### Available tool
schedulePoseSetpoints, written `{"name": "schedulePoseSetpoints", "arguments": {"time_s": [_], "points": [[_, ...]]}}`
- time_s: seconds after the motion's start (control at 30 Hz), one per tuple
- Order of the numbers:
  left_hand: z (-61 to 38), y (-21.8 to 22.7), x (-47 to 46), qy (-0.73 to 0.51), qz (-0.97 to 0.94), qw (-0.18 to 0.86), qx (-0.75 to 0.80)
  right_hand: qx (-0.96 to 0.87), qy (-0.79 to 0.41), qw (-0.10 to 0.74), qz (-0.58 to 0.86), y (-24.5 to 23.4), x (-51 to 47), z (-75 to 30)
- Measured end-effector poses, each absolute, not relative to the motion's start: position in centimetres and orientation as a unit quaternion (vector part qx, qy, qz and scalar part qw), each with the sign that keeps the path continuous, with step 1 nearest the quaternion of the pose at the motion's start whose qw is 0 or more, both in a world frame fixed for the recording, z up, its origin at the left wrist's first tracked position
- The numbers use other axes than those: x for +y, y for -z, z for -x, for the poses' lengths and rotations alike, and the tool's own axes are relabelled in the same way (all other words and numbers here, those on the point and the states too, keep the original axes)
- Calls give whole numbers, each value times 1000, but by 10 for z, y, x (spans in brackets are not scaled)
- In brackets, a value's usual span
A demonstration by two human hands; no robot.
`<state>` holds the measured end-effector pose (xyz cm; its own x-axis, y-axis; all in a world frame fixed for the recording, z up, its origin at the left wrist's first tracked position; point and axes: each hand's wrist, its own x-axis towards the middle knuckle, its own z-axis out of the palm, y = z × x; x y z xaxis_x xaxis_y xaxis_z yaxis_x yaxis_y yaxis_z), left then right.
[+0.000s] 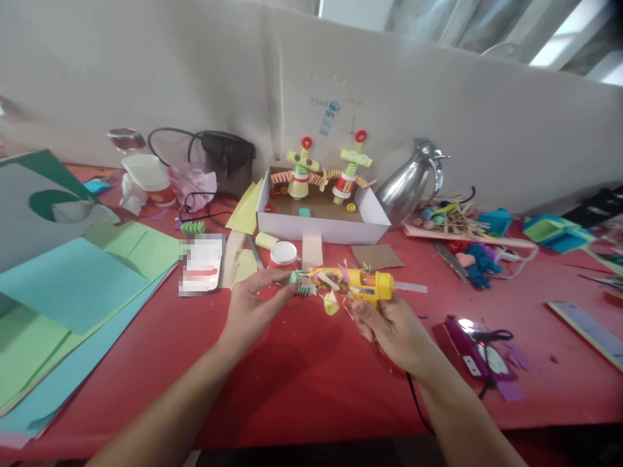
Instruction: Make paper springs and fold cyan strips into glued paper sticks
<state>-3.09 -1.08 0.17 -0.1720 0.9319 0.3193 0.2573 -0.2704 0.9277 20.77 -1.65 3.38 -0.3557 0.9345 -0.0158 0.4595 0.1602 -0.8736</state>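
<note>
Pinched narrowly between thumb and fingertips (288, 285) of the left hand (253, 310): a green pleat (294, 278), raised just off the table (302, 376), touching or all but touching the tip of the glue gun (364, 281). Closed round the gun's grip from below: the right hand (392, 327); trigger finger hidden, so no telling whether squeezed. Just beneath the tip, a second pleat (305, 291), loose. Out of the gun's back, a clear stick (411, 287); down past the wrist, a black cord (417, 399).

Probably feather-light, soft and springy, that pleat; easily crushed, so best taken by the end folds with a gentle pinch. Gun stiff and light by the look of it, speckled with stuck paper scraps; tip presumably hot, so grip only.

Farther back, an open white box (321, 228): inside, two paper figures (299, 172) upright near the back wall, plus a teal bit, a yellow button and red bits on its floor. Right of it, a steel jug (411, 185), contents unseen. Far left, paper sheets (73, 285), green and blue, stacked.
</note>
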Motion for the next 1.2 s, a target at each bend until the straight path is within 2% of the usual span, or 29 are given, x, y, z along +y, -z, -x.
{"name": "schedulePoseSetpoints", "arguments": {"time_s": [0.8, 1.2], "points": [[31, -3, -12, -554, -562, 304, 533, -728, -380, 273, 501, -43, -19, -203], [35, 4, -4, -584, -398, 521, 479, -726, -382, 286, 495, -34, -19, -208]]}}
